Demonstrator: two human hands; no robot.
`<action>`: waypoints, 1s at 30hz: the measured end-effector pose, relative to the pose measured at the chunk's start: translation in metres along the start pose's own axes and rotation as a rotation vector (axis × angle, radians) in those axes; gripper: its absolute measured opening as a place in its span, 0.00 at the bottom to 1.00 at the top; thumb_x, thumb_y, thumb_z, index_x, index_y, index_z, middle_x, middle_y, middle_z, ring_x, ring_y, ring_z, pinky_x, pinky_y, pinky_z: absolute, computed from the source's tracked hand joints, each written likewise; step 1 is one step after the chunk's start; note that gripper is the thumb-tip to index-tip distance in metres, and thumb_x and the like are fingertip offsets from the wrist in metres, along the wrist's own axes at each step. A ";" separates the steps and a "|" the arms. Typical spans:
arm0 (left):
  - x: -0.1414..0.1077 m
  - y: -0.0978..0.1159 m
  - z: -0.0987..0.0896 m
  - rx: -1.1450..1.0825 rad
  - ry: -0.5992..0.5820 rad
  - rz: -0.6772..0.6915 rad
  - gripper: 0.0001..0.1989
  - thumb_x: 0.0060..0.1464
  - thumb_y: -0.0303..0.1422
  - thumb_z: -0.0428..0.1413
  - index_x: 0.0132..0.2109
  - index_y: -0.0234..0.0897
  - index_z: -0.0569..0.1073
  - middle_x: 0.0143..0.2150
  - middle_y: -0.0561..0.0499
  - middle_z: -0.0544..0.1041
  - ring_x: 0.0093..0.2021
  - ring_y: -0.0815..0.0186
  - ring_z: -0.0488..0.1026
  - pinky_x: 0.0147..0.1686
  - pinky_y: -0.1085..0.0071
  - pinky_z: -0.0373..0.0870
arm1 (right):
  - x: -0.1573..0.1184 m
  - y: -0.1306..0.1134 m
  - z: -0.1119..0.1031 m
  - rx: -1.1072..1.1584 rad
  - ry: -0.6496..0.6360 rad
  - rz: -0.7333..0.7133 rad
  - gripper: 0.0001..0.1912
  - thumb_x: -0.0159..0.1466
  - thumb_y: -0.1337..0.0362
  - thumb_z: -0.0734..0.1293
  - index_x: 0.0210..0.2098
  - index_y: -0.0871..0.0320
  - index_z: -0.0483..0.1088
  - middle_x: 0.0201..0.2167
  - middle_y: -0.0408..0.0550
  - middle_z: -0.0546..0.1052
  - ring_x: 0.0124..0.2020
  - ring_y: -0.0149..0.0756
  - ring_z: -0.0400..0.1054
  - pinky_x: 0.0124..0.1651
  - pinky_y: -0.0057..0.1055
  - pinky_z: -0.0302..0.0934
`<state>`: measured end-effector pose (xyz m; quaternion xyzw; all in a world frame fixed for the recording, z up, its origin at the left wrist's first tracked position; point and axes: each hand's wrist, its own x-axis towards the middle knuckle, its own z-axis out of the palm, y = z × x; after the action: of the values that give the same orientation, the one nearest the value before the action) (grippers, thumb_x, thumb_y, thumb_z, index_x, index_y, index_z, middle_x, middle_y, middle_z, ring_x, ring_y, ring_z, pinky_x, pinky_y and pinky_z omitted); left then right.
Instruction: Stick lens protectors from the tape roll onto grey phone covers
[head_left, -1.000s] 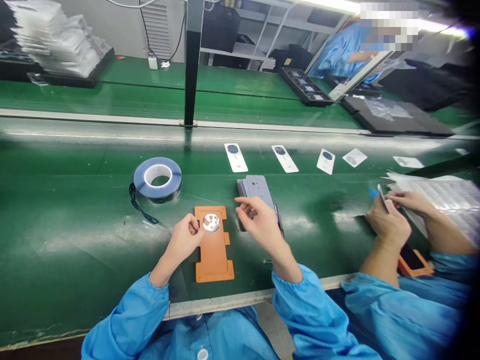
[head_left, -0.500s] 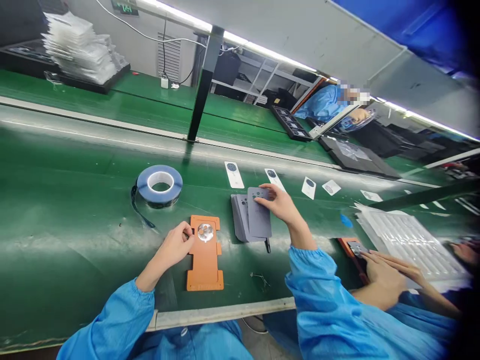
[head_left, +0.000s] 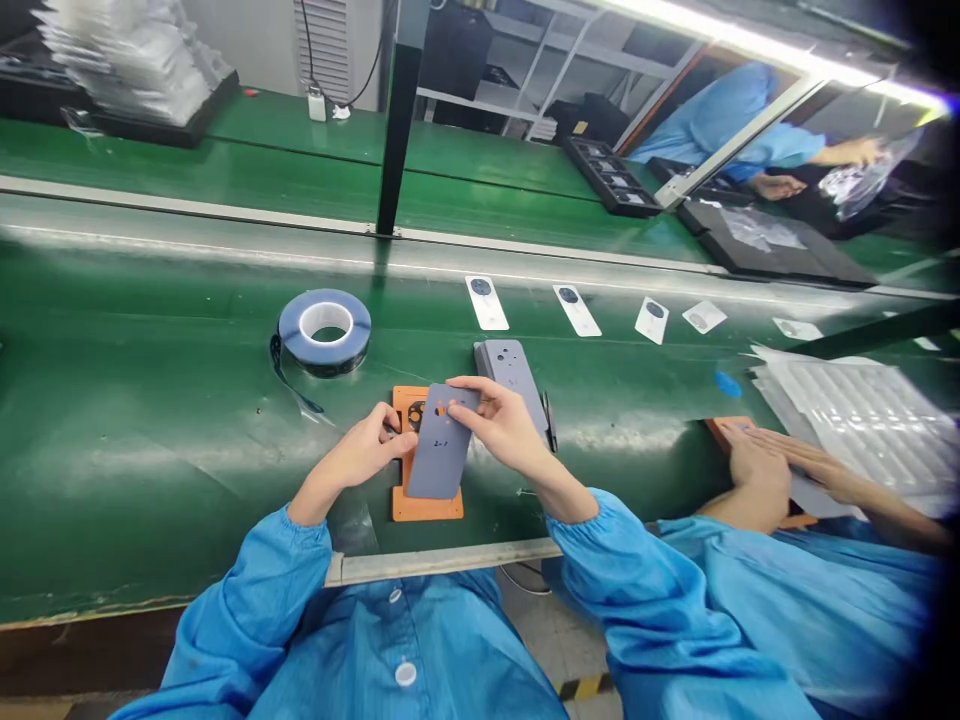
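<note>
My right hand point(head_left: 499, 415) pinches a thin grey phone back panel point(head_left: 439, 455) by its upper right edge. The panel has camera holes and a handwritten mark, and it is tilted over an orange fixture point(head_left: 427, 508), covering much of it. Part of a round camera piece point(head_left: 415, 412) shows at the fixture's upper left. My left hand point(head_left: 364, 445) is at the fixture's left side, fingers curled and thumb apart, the thumb tip at the panel's left edge. Just behind my right hand lies a stack of grey panels point(head_left: 510, 360), with a dark pen-like item point(head_left: 551, 420) beside it.
A blue tape roll point(head_left: 326, 330) lies at the left. White cards point(head_left: 487, 303) line the back. To the right, a co-worker's hands point(head_left: 765, 465) press on another orange fixture point(head_left: 739, 428), near clear plastic trays point(head_left: 840, 430). A dark post point(head_left: 394, 130) stands behind.
My right hand has brought the grey panel from the stack leftward over the orange fixture. My left thumb has moved out to the panel's edge. The camera view has shifted.
</note>
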<state>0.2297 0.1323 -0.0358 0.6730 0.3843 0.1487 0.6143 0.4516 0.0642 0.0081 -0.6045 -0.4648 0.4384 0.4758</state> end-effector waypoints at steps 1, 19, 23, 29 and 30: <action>0.000 0.001 0.000 0.020 -0.010 -0.010 0.20 0.52 0.49 0.61 0.40 0.41 0.65 0.28 0.57 0.72 0.28 0.66 0.69 0.28 0.71 0.61 | 0.001 0.005 0.004 -0.001 -0.010 -0.009 0.20 0.59 0.55 0.75 0.49 0.54 0.76 0.45 0.50 0.80 0.40 0.41 0.77 0.45 0.40 0.75; -0.003 -0.001 0.016 0.460 -0.033 0.089 0.22 0.45 0.38 0.67 0.33 0.42 0.58 0.36 0.57 0.66 0.32 0.65 0.64 0.31 0.68 0.57 | -0.007 0.054 0.015 -0.880 -0.098 -0.477 0.24 0.67 0.66 0.65 0.62 0.57 0.68 0.65 0.62 0.65 0.69 0.56 0.55 0.67 0.60 0.55; -0.003 -0.001 0.018 0.477 -0.048 0.093 0.21 0.47 0.35 0.66 0.32 0.42 0.57 0.36 0.57 0.64 0.32 0.66 0.62 0.31 0.68 0.55 | -0.026 0.064 0.035 -1.051 -0.099 -0.488 0.26 0.68 0.70 0.61 0.66 0.60 0.65 0.65 0.63 0.67 0.67 0.55 0.58 0.67 0.54 0.57; -0.004 -0.002 0.018 0.490 -0.068 0.122 0.20 0.49 0.31 0.63 0.32 0.42 0.55 0.36 0.56 0.62 0.32 0.66 0.62 0.31 0.68 0.56 | -0.042 0.074 0.057 -1.221 -0.061 -0.405 0.30 0.66 0.68 0.64 0.68 0.59 0.62 0.67 0.59 0.66 0.69 0.58 0.56 0.68 0.53 0.54; -0.004 -0.002 0.019 0.488 -0.067 0.124 0.20 0.50 0.30 0.62 0.32 0.42 0.55 0.37 0.56 0.62 0.33 0.66 0.62 0.31 0.68 0.56 | -0.042 0.074 0.058 -1.238 -0.055 -0.397 0.30 0.67 0.68 0.64 0.68 0.59 0.62 0.67 0.59 0.66 0.69 0.57 0.56 0.68 0.53 0.52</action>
<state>0.2389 0.1159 -0.0404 0.8283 0.3461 0.0666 0.4355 0.3984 0.0248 -0.0703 -0.6581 -0.7464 0.0088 0.0991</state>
